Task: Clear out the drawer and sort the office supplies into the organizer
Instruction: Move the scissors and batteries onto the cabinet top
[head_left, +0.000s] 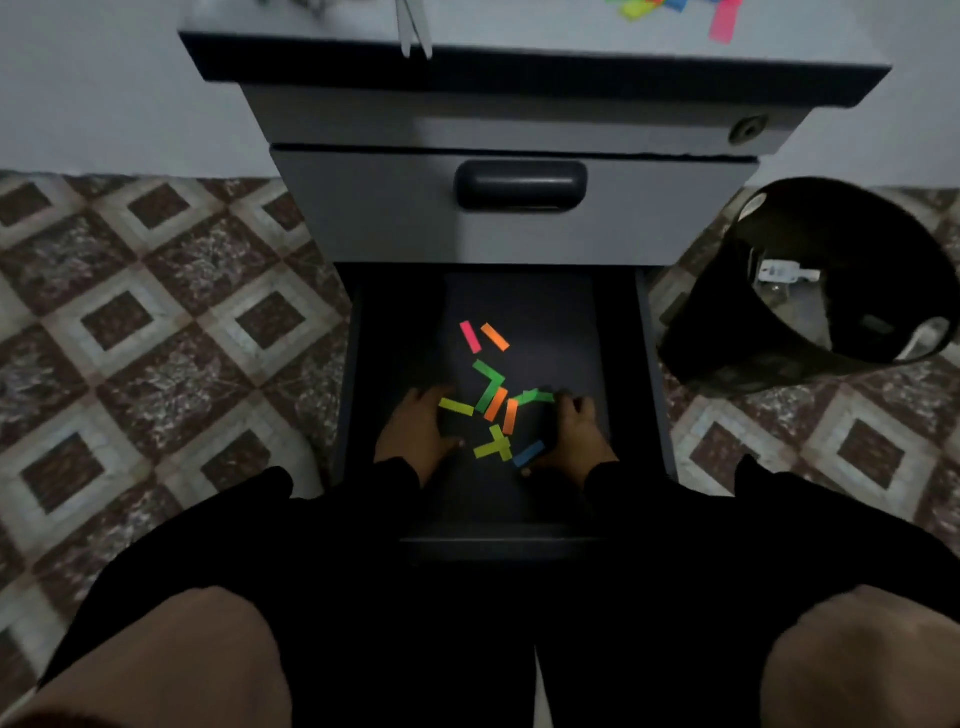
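Open drawer (623, 364): coloured paper strips (496, 402) lie scattered on its floor. Left hand (418, 428) rests at 9 o'clock of the strips, right hand (576, 434) at 3 o'clock; finger grip cannot be determined.

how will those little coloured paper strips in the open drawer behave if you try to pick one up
The coloured strips look thin and flat against the drawer floor, so probably very light and floppy, and hard to pinch up. Several overlap, so sliding one would likely drag its neighbours. The left hand and right hand flank the pile, which suggests scooping suits them better than picking singly.
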